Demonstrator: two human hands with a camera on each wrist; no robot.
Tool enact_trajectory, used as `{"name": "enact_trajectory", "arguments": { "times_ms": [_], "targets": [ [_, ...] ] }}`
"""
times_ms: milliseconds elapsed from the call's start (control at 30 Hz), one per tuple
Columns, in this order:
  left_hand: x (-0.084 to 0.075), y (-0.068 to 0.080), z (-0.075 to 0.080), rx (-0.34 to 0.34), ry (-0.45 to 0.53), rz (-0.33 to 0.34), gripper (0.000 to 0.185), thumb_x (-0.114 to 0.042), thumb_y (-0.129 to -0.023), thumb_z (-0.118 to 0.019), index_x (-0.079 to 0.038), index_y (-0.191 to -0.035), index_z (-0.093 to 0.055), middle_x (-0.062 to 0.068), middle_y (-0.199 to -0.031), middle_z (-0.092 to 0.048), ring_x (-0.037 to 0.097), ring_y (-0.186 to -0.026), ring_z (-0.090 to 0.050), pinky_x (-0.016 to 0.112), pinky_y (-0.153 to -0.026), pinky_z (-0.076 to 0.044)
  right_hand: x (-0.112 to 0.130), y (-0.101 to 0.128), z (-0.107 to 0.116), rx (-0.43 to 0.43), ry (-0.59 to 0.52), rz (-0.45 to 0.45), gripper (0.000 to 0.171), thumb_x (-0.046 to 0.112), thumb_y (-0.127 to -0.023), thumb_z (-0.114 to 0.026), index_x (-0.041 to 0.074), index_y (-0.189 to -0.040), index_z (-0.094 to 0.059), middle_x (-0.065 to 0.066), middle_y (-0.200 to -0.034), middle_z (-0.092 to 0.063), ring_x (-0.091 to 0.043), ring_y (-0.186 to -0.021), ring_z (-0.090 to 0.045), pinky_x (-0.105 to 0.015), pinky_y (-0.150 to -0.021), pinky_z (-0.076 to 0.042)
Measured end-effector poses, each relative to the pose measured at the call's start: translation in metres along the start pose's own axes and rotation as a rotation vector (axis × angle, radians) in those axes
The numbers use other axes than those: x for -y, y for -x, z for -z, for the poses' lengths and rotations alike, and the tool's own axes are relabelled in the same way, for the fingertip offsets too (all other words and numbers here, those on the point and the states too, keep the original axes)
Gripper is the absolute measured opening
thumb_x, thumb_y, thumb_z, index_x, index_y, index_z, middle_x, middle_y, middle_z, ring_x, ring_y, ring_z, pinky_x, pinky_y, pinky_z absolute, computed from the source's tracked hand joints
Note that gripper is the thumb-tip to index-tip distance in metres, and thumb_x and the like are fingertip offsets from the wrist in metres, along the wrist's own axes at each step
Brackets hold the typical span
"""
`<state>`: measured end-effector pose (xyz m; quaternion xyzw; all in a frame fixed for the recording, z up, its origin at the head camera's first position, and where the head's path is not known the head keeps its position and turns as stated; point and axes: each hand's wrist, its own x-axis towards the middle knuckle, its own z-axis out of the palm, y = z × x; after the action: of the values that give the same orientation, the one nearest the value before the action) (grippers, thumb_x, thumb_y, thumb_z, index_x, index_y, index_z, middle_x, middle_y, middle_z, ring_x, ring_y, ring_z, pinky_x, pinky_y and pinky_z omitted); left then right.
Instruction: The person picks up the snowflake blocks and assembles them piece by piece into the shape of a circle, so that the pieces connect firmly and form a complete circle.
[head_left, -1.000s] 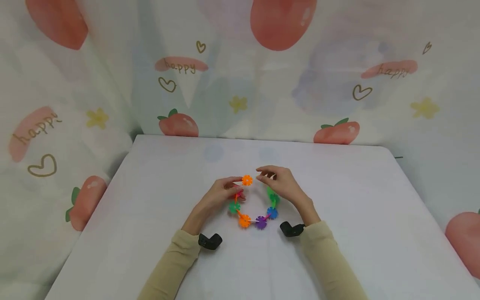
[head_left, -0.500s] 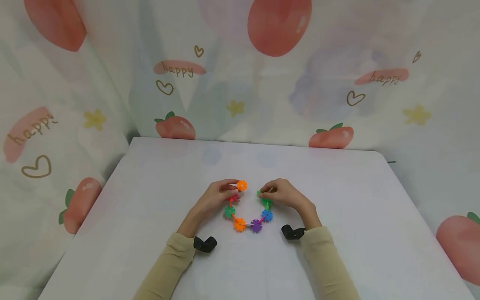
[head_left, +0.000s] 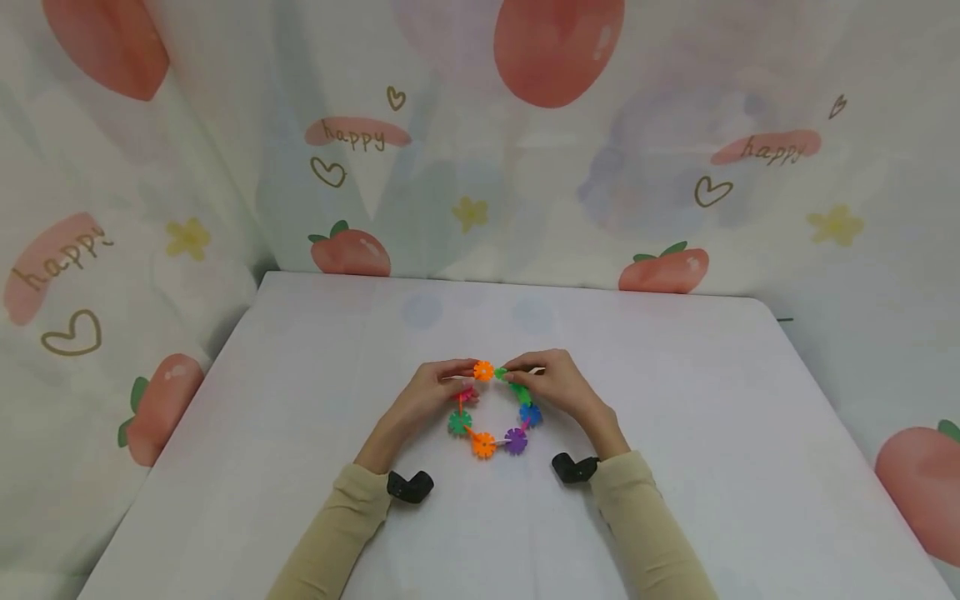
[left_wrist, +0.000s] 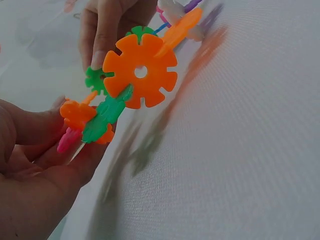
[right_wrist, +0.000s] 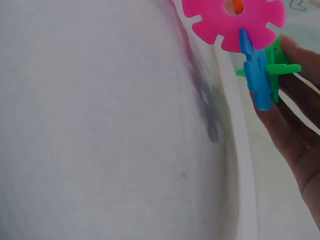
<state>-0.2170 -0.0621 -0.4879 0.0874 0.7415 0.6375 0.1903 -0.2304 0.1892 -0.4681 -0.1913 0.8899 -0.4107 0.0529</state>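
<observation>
A chain of notched plastic snowflake discs bends into a ring between both hands. My left hand (head_left: 427,392) pinches its upper left end, by an orange disc (head_left: 483,371) and a pink disc (head_left: 467,395). Opposite, my right hand (head_left: 558,383) pinches a green disc (head_left: 501,374) right beside that orange one; whether the two interlock I cannot tell. Lower down run a teal-green disc (head_left: 460,423), an orange disc (left_wrist: 125,60), a purple disc (head_left: 516,441) and a blue disc (head_left: 530,415). The right wrist view has a pink disc (right_wrist: 220,17) close up, with a blue disc (right_wrist: 257,82) joined to it.
A white-covered table (head_left: 360,333) lies under the hands. Behind it and at the sides hangs a printed cloth (head_left: 525,192) with fruit and hearts. Black wrist cameras (head_left: 411,488) sit at both cuffs. In the left wrist view, the chain casts shadows on the tabletop.
My right hand has gone from loose fingers near the chain to pinching its green end, then moved it up and left to the orange disc. The left hand keeps its hold.
</observation>
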Motion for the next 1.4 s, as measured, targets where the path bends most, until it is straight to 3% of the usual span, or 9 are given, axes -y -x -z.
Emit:
{"name": "enact_trajectory", "arguments": {
  "times_ms": [267,567,867,1067,1400],
  "targets": [
    [-0.001,0.001,0.001,0.002,0.030,0.028,0.039,-0.016,-0.105,-0.060,-0.008,-0.144,-0.061,0.014,-0.125,-0.073,0.019,-0.093,-0.077,0.047,-0.117,-0.042,0.000,-0.001,-0.004,-0.010,-0.031,-0.014,0.015,0.023,-0.093,-0.078,0.016,-0.105,-0.083,-0.002,-0.106,-0.079,-0.017,-0.097,-0.070,-0.036,-0.087,-0.061],
    [0.002,0.000,0.001,0.048,0.057,-0.035,0.039,-0.013,-0.104,-0.060,0.001,-0.141,-0.061,0.021,-0.105,-0.077,0.026,-0.092,-0.078,0.043,-0.113,-0.046,0.000,0.001,-0.010,-0.068,-0.141,-0.023,0.015,0.024,-0.090,-0.082,0.014,-0.101,-0.084,-0.004,-0.099,-0.080,-0.018,-0.093,-0.074,-0.030,-0.085,-0.060],
    [0.003,0.000,-0.001,0.012,0.104,-0.019,0.036,-0.007,-0.105,-0.058,0.006,-0.138,-0.060,0.024,-0.108,-0.076,0.028,-0.091,-0.078,0.039,-0.106,-0.052,0.002,0.000,-0.023,-0.153,-0.161,0.020,0.008,0.014,-0.087,-0.083,0.011,-0.095,-0.085,-0.005,-0.093,-0.081,-0.019,-0.088,-0.076,-0.023,-0.079,-0.059],
    [0.003,0.000,-0.002,-0.023,0.152,-0.012,0.035,-0.005,-0.105,-0.056,0.008,-0.138,-0.060,0.028,-0.109,-0.074,0.032,-0.091,-0.078,0.038,-0.100,-0.056,-0.001,-0.002,-0.033,-0.212,-0.215,0.026,0.011,0.018,-0.089,-0.083,0.010,-0.096,-0.085,-0.007,-0.094,-0.081,-0.023,-0.094,-0.077,-0.021,-0.082,-0.058],
    [0.007,0.000,0.001,0.020,0.151,0.000,0.036,-0.010,-0.106,-0.057,0.007,-0.137,-0.061,0.027,-0.110,-0.074,0.028,-0.090,-0.079,0.038,-0.105,-0.053,0.003,-0.003,-0.030,-0.179,-0.186,-0.002,0.010,0.019,-0.090,-0.081,0.014,-0.097,-0.085,-0.004,-0.095,-0.081,-0.018,-0.090,-0.076,-0.023,-0.078,-0.057]
  ]
}}
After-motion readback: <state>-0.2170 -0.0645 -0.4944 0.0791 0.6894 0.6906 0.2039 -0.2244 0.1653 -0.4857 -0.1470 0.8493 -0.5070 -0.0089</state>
